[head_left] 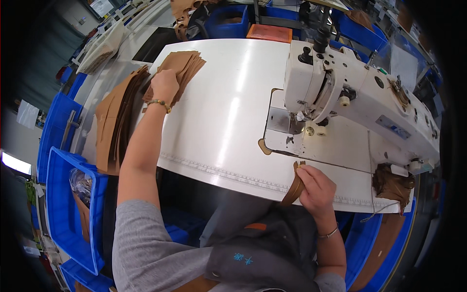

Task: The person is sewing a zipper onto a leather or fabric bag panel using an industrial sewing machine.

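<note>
My left hand (165, 86) reaches to the far left of the white sewing table (219, 121). Its fingers are closed at the edge of a fanned stack of brown cut pieces (187, 65); the fingertips are partly hidden. Close beside it, a second, larger stack of brown cut pieces (109, 124) hangs over the table's left side. At the table's front edge, my right hand (317, 189) pinches a narrow brown strip (293, 187) between thumb and fingers. The strip's lower end hangs toward my dark apron. The white sewing machine (335, 87) stands beyond my right hand.
Blue bins (73, 228) stand at the left, and others lie under and behind the table. An orange-red container (269, 32) sits past the far edge. At the right, a crumpled brown bundle (393, 185) lies beside the machine base. A ruler strip (224, 173) runs along the front edge.
</note>
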`<state>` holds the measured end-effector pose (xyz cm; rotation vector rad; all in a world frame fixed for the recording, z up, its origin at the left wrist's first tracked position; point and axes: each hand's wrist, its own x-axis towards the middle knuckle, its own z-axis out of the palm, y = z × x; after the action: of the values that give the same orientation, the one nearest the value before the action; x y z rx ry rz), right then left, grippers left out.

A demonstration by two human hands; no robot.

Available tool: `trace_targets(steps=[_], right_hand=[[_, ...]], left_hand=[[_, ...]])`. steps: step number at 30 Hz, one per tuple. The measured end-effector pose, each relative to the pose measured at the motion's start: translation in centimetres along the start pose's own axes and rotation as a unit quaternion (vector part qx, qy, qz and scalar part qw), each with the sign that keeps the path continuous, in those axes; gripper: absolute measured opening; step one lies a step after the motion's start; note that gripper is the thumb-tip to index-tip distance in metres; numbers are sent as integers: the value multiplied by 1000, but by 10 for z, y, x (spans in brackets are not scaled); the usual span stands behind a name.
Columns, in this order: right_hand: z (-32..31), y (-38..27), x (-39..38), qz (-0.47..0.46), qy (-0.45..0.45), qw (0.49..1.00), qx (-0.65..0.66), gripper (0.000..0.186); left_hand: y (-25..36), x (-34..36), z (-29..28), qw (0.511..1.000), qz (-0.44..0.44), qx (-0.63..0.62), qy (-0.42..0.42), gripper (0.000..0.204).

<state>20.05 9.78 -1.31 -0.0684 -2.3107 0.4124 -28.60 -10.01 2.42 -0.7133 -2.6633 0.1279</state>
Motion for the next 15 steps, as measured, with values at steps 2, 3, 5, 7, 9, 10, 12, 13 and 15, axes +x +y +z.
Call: trace_targets(steps=[2, 3, 5, 7, 9, 10, 12, 13, 15], right_hand=[[0, 1, 1, -4, 6, 1000, 22, 43], [1, 1, 2, -2, -6, 1000, 14, 43], [1, 0, 3, 6, 3, 1000, 29, 37], [0, -1, 4, 8, -5, 1000, 22, 35], [-1, -2, 5, 14, -10, 1000, 20, 33], [-2, -2, 6, 10, -12, 1000, 18, 33], [-2, -3, 8, 10, -16, 1000, 15, 32], [-2, -3, 10, 0, -12, 1000, 8, 34], [-1, -4, 12, -8, -8, 1000, -2, 36]], left_hand=[[1, 3, 5, 1000, -11, 16, 4, 23], [1, 5, 5, 1000, -22, 17, -3, 24], [-2, 11, -1, 997, -55, -37, 33, 25], [-6, 12, -15, 977, -49, -183, 101, 29], [-4, 7, -33, 722, -161, -667, -89, 34], [-4, -7, -42, 589, -180, -774, -144, 35], [13, -54, -48, 467, -205, -828, -235, 34], [24, -84, -49, 433, -193, -835, -280, 34], [48, -140, -52, 398, -222, -813, -362, 34]])
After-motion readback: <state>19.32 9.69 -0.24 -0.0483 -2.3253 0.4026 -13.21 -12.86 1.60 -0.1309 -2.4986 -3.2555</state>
